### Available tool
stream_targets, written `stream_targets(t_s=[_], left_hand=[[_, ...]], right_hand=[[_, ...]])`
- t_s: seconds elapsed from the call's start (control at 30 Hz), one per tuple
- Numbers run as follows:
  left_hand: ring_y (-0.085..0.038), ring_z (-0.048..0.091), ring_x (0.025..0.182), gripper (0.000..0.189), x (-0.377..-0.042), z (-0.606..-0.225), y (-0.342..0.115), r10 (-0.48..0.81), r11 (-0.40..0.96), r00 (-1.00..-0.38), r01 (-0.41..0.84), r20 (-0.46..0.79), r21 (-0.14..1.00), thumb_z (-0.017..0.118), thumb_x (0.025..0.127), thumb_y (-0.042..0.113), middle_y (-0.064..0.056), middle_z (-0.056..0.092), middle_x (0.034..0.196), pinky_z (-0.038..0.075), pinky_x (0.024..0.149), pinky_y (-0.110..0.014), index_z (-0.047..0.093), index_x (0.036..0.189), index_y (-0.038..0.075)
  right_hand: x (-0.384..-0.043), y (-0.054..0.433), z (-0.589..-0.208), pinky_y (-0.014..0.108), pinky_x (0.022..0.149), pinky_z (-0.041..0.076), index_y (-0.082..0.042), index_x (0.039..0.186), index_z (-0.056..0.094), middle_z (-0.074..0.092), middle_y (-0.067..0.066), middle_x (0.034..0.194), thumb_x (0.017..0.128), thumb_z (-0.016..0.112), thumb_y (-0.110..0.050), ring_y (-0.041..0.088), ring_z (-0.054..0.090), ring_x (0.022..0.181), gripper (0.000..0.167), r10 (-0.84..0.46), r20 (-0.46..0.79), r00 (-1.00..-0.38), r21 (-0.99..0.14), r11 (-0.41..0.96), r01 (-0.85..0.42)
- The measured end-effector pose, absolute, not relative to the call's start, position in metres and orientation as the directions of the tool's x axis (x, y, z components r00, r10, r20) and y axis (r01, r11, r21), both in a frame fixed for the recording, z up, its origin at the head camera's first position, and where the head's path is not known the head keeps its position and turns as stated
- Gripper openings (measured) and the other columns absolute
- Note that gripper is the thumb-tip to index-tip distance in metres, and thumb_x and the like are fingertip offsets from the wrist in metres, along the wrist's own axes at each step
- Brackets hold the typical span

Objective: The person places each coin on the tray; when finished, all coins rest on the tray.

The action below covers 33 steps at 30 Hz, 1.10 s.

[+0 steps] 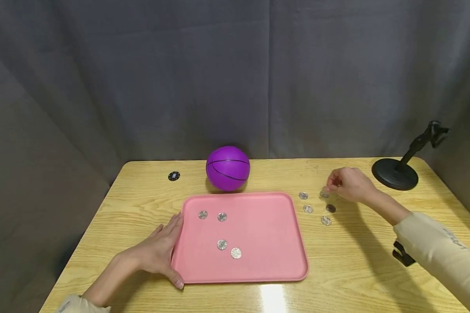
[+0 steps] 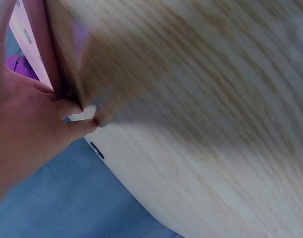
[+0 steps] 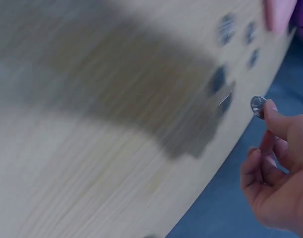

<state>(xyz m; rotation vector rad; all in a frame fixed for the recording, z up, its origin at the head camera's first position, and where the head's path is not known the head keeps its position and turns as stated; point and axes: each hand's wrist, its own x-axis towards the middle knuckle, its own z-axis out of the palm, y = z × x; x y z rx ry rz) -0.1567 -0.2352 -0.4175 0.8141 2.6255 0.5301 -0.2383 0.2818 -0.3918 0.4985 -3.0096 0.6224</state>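
Note:
My right hand (image 1: 350, 184) is over the right part of the table, pinching a silver coin (image 3: 258, 106) between thumb and fingers. The other fingers are curled in toward the palm. On the wood close by lie several more coins, among them one silver coin (image 1: 326, 220) and a darker one (image 1: 330, 208). My left hand (image 1: 160, 248) rests against the left edge of a pink tray (image 1: 266, 243), fingers extended along its side and the thumb at the near corner. Inside the tray lie several silver coins, one of them (image 1: 236, 253) near the front.
Behind the tray sits a purple ball (image 1: 228, 168) with black lines. A black chip (image 1: 174, 175) lies at the back left of the wooden table (image 1: 141, 208). At the back right stands a black stand (image 1: 395, 174) with a round base. Grey curtain (image 1: 235, 78) hangs behind.

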Motion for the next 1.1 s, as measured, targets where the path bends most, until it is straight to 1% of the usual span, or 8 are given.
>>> stream_targets(t_s=[0.13,0.33,0.43,0.53,0.7,0.87,0.97,1.1], left_hand=[[-0.040,0.004,0.146,0.159,-0.156,-0.419,-0.237,0.593,0.767,-0.778,0.469,-0.206,0.438,0.082,0.043,0.073,-0.030,-0.001,0.157,0.010,0.114,-0.062,0.000,0.150,-0.012],[-0.039,0.003,0.147,0.160,-0.157,-0.421,-0.240,0.585,0.770,-0.786,0.462,-0.198,0.441,0.083,0.042,0.072,-0.028,-0.002,0.158,0.009,0.114,-0.062,0.000,0.151,-0.010],[-0.039,0.003,0.147,0.160,-0.159,-0.421,-0.240,0.591,0.763,-0.785,0.471,-0.184,0.443,0.084,0.042,0.072,-0.029,-0.001,0.158,0.009,0.114,-0.063,0.000,0.151,-0.010],[-0.039,0.003,0.147,0.160,-0.160,-0.421,-0.239,0.598,0.760,-0.778,0.474,-0.192,0.445,0.083,0.043,0.072,-0.029,0.000,0.158,0.008,0.114,-0.063,-0.001,0.151,-0.009],[-0.038,0.002,0.147,0.159,-0.160,-0.420,-0.239,0.591,0.768,-0.782,0.471,-0.197,0.434,0.082,0.043,0.073,-0.028,-0.001,0.158,0.008,0.114,-0.062,0.000,0.151,-0.009],[-0.039,0.003,0.147,0.160,-0.160,-0.419,-0.239,0.595,0.763,-0.783,0.480,-0.181,0.434,0.081,0.043,0.074,-0.028,-0.002,0.158,0.008,0.114,-0.063,0.000,0.151,-0.010],[-0.040,0.003,0.146,0.161,-0.160,-0.421,-0.238,0.598,0.757,-0.782,0.480,-0.175,0.443,0.082,0.042,0.074,-0.029,-0.002,0.158,0.008,0.114,-0.063,-0.001,0.151,-0.009],[-0.039,0.002,0.147,0.161,-0.158,-0.424,-0.238,0.594,0.758,-0.783,0.466,-0.186,0.456,0.083,0.042,0.072,-0.028,-0.002,0.158,0.008,0.114,-0.062,-0.002,0.152,-0.009]], right_hand=[[-0.247,0.220,-0.392,0.028,0.051,0.040,-0.008,0.079,0.069,0.061,-0.005,0.063,0.083,0.079,-0.023,0.011,0.048,0.054,0.018,-0.342,0.094,-0.935,-0.474,0.811,-0.344],[-0.236,0.121,-0.401,0.024,0.055,0.045,-0.015,0.074,0.073,0.063,-0.011,0.064,0.077,0.083,-0.025,0.007,0.051,0.059,0.015,-0.471,0.055,-0.881,-0.538,0.729,-0.423],[-0.232,0.092,-0.409,0.022,0.055,0.045,-0.016,0.073,0.073,0.063,-0.012,0.064,0.078,0.083,-0.023,0.005,0.052,0.060,0.013,-0.521,0.040,-0.853,-0.570,0.689,-0.448],[-0.229,0.077,-0.418,0.021,0.056,0.044,-0.015,0.072,0.073,0.062,-0.013,0.063,0.079,0.082,-0.020,0.004,0.052,0.059,0.012,-0.542,0.019,-0.840,-0.577,0.681,-0.452],[-0.225,0.073,-0.425,0.021,0.056,0.043,-0.016,0.072,0.071,0.060,-0.012,0.063,0.080,0.081,-0.021,0.005,0.050,0.062,0.013,-0.526,0.044,-0.849,-0.560,0.691,-0.457],[-0.226,0.084,-0.419,0.024,0.055,0.043,-0.017,0.082,0.070,0.062,-0.013,0.069,0.087,0.074,-0.025,0.007,0.051,0.062,0.011,-0.481,0.059,-0.875,-0.538,0.723,-0.433],[-0.234,0.108,-0.409,0.024,0.054,0.046,-0.013,0.089,0.071,0.065,-0.008,0.073,0.090,0.069,-0.022,0.008,0.055,0.063,0.009,-0.440,0.078,-0.894,-0.501,0.758,-0.417],[-0.251,0.165,-0.394,0.028,0.053,0.049,-0.009,0.094,0.070,0.067,0.000,0.076,0.092,0.065,-0.018,0.011,0.059,0.062,0.010,-0.372,0.129,-0.919,-0.420,0.819,-0.391]])
